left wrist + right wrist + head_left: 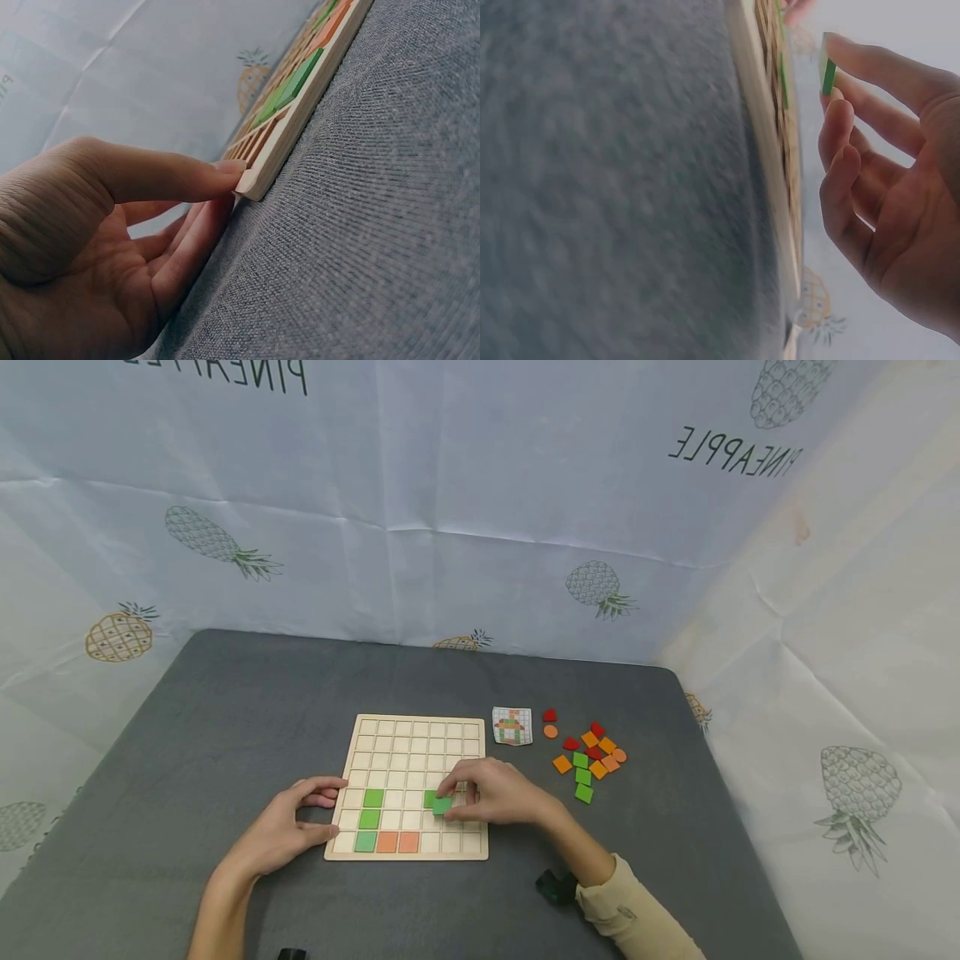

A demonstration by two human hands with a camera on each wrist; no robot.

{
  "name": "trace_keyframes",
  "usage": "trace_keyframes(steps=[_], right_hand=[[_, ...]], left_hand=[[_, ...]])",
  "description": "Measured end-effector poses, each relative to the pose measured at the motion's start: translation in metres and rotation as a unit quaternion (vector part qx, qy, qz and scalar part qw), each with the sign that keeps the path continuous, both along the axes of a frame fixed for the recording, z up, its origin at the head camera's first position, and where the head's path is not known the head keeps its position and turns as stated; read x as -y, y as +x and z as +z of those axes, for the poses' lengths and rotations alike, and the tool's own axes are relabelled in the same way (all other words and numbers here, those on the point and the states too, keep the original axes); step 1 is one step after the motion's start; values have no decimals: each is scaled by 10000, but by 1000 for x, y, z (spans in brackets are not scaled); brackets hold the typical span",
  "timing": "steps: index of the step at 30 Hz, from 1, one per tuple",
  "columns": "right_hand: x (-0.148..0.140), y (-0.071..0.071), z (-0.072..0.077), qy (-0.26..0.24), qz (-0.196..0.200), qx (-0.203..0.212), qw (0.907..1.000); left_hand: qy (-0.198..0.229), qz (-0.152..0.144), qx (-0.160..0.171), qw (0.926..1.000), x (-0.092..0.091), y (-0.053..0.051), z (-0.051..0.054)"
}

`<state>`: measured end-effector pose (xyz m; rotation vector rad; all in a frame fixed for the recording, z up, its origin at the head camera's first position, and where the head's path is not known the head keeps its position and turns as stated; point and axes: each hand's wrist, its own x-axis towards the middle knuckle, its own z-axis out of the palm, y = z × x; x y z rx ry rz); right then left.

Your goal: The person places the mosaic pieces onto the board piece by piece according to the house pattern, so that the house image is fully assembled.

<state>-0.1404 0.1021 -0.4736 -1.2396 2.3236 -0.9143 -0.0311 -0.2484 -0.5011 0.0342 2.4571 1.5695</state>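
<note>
A wooden grid board (457,727) lies on the grey table, with green square tiles (369,819) in one column and two orange square tiles (397,842) in its nearest row. Above the board's right half, my right hand (491,789) pinches a green square tile (829,75) between thumb and fingers. Another green tile (429,798) on the board shows partly behind the held one. My left hand (281,827) rests against the board's left edge, thumb near the front corner and fingers farther back, spread apart.
Right of the board lies a small pattern card (512,727). Farther right are loose pieces: green squares (582,776), orange squares (562,764), orange circles (551,732) and red pieces (550,715). A black object (555,887) sits by the right forearm. Pineapple-print cloth (450,460) hangs behind the table.
</note>
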Motion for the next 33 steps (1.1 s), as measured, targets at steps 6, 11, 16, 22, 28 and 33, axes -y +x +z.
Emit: trace_keyframes(steps=[6, 11, 16, 22, 28, 33], right_hand=[[6, 1, -5, 200, 196, 98, 9996], [9, 2, -7, 336, 334, 27, 9989], [13, 3, -7, 524, 384, -154, 9978], [19, 4, -5, 711, 338, -207, 9967], [23, 5, -4, 795, 282, -209, 9962], [24, 6, -3, 803, 293, -156, 9962]], left_hand=[[8, 14, 13, 10000, 0, 0, 1], [-15, 17, 24, 10000, 0, 0, 1], [-9, -15, 40, 10000, 0, 0, 1], [-12, -19, 51, 10000, 1, 0, 1], [-40, -23, 43, 10000, 1, 0, 1], [-61, -21, 26, 10000, 0, 0, 0]])
